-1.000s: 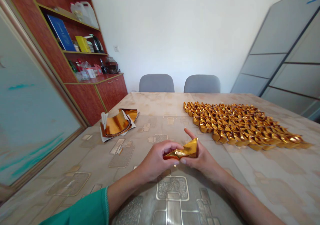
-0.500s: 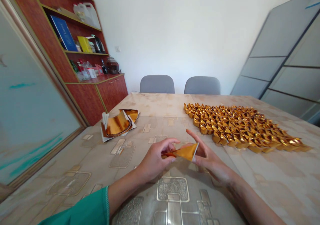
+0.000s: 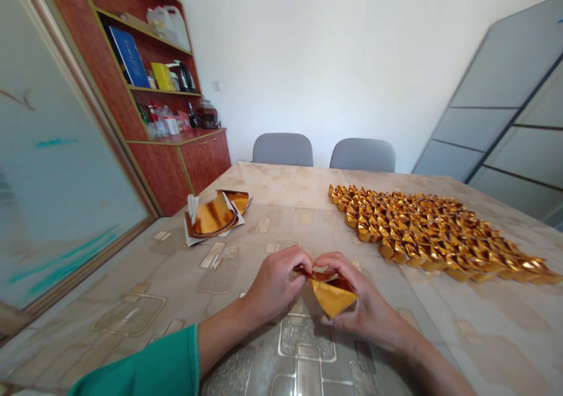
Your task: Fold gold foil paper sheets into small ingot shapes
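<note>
Between my hands, just above the table, is a folded piece of gold foil paper (image 3: 334, 296), opened into a pointed pocket with a triangular face toward me. My left hand (image 3: 280, 276) pinches its left end between thumb and fingertips. Around its right side curls my right hand (image 3: 369, 302), with the index finger at the upper rim and the thumb low by the point. The fingertips of both hands nearly meet at the top. To the right lie many gold foil ingots (image 3: 422, 226) in close rows. A stack of gold foil sheets (image 3: 213, 217) rests at the left, curled up, with white paper edges.
The table (image 3: 145, 278) wears a patterned clear cover. Two grey chairs (image 3: 282, 148) stand at its far side. A red-brown cabinet (image 3: 204, 155) with bottles, a kettle and boxes is at the left, beside a frosted sliding door (image 3: 65, 149). Grey panels (image 3: 488, 85) stand at the right.
My right hand's raised fingers have curled down onto the foil paper. The piece has turned and spread from a narrow cone into a wider pocket. The view has shifted slightly left.
</note>
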{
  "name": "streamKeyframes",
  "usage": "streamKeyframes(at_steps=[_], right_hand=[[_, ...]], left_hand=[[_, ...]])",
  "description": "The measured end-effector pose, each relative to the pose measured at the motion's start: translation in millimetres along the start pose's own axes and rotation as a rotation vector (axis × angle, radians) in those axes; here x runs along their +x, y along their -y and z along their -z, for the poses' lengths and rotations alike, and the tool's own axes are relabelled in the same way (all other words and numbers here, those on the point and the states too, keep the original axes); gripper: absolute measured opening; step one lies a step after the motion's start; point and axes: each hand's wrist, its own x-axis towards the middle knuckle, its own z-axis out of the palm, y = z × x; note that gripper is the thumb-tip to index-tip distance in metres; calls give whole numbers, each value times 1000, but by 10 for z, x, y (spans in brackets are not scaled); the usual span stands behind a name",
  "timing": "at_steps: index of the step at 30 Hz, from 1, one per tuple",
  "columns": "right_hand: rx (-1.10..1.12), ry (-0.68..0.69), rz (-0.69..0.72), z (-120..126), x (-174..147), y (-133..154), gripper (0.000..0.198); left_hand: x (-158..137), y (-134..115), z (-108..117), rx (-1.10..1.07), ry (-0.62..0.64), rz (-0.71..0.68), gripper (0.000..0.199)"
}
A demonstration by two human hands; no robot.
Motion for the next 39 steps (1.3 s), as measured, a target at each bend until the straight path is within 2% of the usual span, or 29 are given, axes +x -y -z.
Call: streamKeyframes(at_steps=[3, 7, 9, 10, 12, 14, 16, 19, 21, 23, 25, 26, 27, 30, 31, 33, 36, 39], right_hand=[[-26, -13, 25, -19, -11, -28, 60], [0, 70, -38, 30, -71, -16, 87], [4, 29, -52, 47, -81, -24, 90], [-8, -13, -43, 48, -75, -33, 83], [-79, -100, 11, 38, -44, -50, 50], [-160, -124, 79, 21, -3, -54, 21], [-228, -125, 146, 10, 29, -45, 13], [-350, -182, 242, 16, 40, -28, 15], [-434, -240, 289, 32, 27, -20, 14], [-512, -298, 329, 52, 9, -11, 13], [-595, -355, 361, 75, -6, 2, 13], [-638, -374, 375, 88, -9, 11, 14], [-679, -384, 387, 100, -10, 20, 14], [-796, -371, 443, 128, 2, 38, 14], [-834, -359, 471, 131, 10, 39, 14], [-908, -331, 537, 124, 25, 33, 16], [-980, -260, 592, 99, 45, 13, 19], [-950, -169, 528, 104, 65, 3, 20]], left_hand=[[-1, -1, 7, 3, -3, -11, 21], [12, -3, 42, 16, -52, 12, 21], [15, 1, 56, 36, -67, 33, 20], [13, 4, 58, 43, -63, 39, 19], [5, 12, 49, 47, -33, 32, 19], [-3, 12, 31, 31, 13, 5, 19], [-3, -1, 13, 5, 51, -26, 18], [20, -37, 11, -11, 63, -32, 17], [43, -49, 27, -14, 12, 32, 20], [62, -43, 50, -59, -100, 161, 22], [69, -34, 69, -210, -197, 338, 14], [66, -37, 73, -329, -199, 433, 9], [59, -48, 74, -472, -164, 522, 8], [20, -126, 50, -925, 48, 711, 23], [5, -158, 35, -1047, 94, 740, 27], [-19, -205, 1, -1201, 107, 762, 30], [-34, -211, -43, -1223, -12, 795, 31], [-28, -175, -61, -1181, -169, 798, 33]])
